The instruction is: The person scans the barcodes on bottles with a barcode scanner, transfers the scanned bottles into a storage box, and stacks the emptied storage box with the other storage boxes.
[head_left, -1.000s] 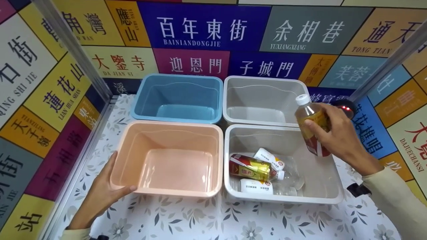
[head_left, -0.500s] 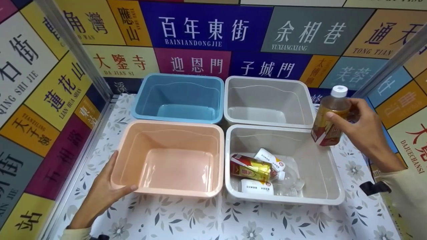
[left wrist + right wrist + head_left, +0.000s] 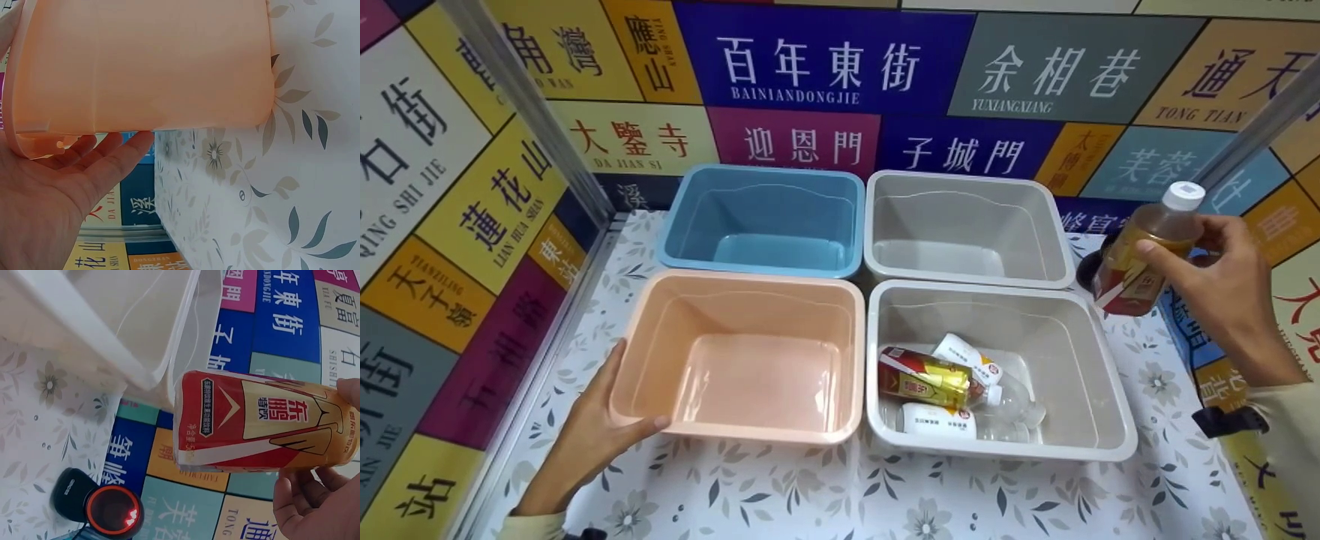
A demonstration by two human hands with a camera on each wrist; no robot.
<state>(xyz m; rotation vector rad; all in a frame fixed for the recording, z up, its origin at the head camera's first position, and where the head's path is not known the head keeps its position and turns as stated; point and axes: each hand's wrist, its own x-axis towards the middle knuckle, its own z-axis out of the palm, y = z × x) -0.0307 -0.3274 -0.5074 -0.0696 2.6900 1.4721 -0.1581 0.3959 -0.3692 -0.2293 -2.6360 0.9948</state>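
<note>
My right hand (image 3: 1222, 277) grips a drink bottle (image 3: 1144, 259) with a white cap and a red and gold label, its cap tilted up to the right. The bottle is raised past the right edge of the grey bins. In the right wrist view its label (image 3: 247, 422) faces the camera. A black scanner (image 3: 115, 512) with a red-lit round face stands close to the bottle, partly behind it in the head view. My left hand (image 3: 592, 435) holds the near left corner of a peach bin (image 3: 735, 435), thumb at the front rim and fingers along the outer side.
The near grey bin (image 3: 1005, 450) contains a red and gold bottle (image 3: 926, 379) and white-labelled clear bottles (image 3: 937, 421). Behind stand a blue bin (image 3: 761, 266) and another grey bin (image 3: 967, 176). Printed panels (image 3: 817, 67) wall in the flower-patterned table (image 3: 780, 495).
My right hand has carried the bottle rightward from over the near grey bin to beside the scanner, and the bottle has turned to lean right. The left hand stays on the peach bin.
</note>
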